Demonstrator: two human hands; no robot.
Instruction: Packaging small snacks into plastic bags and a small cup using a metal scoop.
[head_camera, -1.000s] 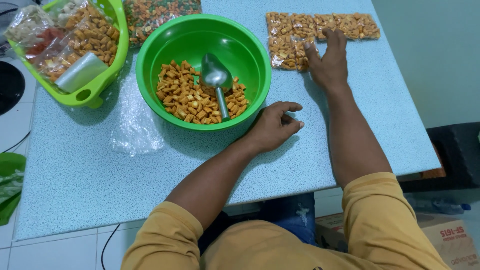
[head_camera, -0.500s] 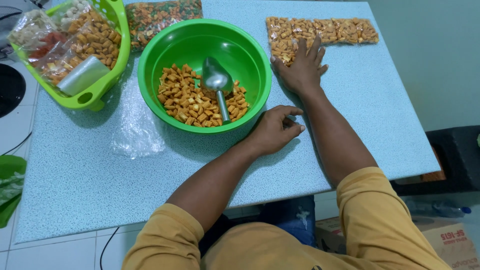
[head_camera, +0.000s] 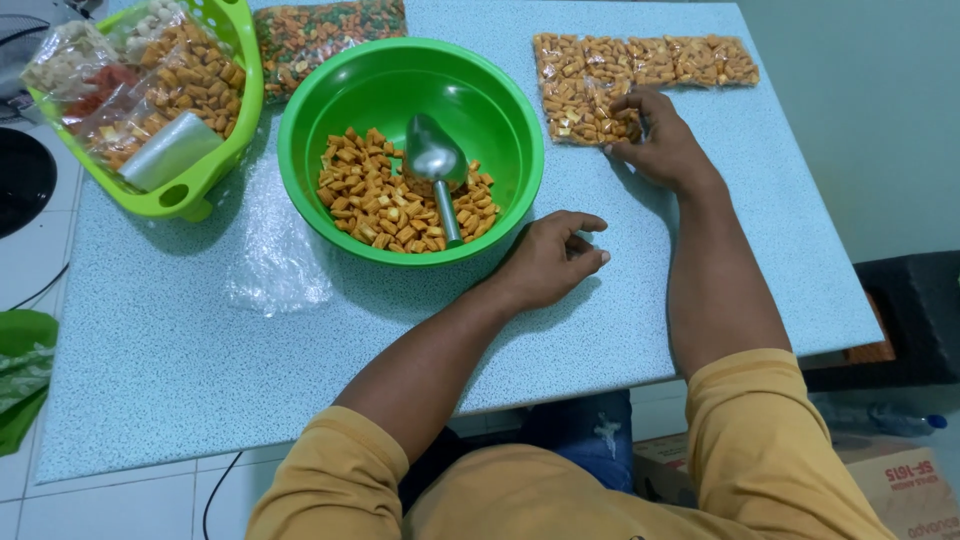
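Small clear snack packet (head_camera: 590, 112) packed with orange-brown square crackers, lying flat on the speckled pale-blue bench (head_camera: 180, 350), at the left end of a row of sealed snack packets (head_camera: 660, 58) of the same kind that runs away to the right, just beyond the right hand. Right hand (head_camera: 662, 148) has its grip curled onto the packet's right edge, fingertips pinching at the plastic, thumb on the near side; whether the packet is lifted off the bench cannot be told. To the left of that grip stands a green plastic bowl (head_camera: 500, 90) partly filled with loose crackers (head_camera: 385, 200), a metal scoop (head_camera: 435, 160) resting in them with its handle pointing towards the person. The bowl sits between the two hands and the lime-green basket (head_camera: 215, 150) of mixed snack bags, which is well to the left; a bag of mixed orange and green snacks (head_camera: 325, 28) lies beyond the bowl, and an empty clear plastic bag (head_camera: 270, 265) lies flat on the bench left of the left hand. Left hand (head_camera: 552, 258) rests on the bench just beside the bowl's near rim, grip loosely curled and holding nothing, fingers bent inward. Both forearms bare, mustard-yellow sleeves at the upper arms; right arm stretched forward, left arm angled across.
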